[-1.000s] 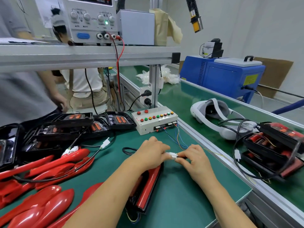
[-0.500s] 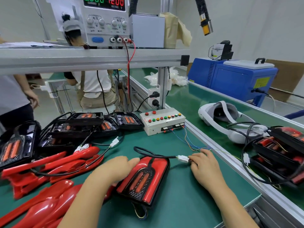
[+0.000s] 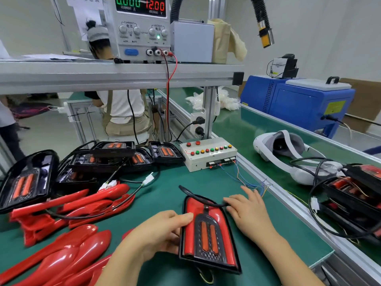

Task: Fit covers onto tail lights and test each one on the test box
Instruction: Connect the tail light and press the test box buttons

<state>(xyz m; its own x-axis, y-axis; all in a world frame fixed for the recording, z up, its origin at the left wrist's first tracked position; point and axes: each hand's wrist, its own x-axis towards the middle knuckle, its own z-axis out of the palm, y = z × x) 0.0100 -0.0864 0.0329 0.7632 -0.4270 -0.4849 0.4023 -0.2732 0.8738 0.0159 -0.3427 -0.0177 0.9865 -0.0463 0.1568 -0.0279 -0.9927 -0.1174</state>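
Now turned face-up on the mat, the tail light is gripped at its left edge by the left hand. The right hand, no longer pinching the plug, rests loosely spread on the cable; the check on the test box probably comes next.

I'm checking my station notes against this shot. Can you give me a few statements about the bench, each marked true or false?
1. The power supply shows 12.00 in red. True.
2. The tail light sits on top of the test box. False: it lies on the green mat, in front of the box.
3. The left hand grips the tail light's left edge. True.
4. Loose red covers lie left of the tail light. True.
5. The white headset lies among the red covers. False: it lies on the green belt, right of the test box.
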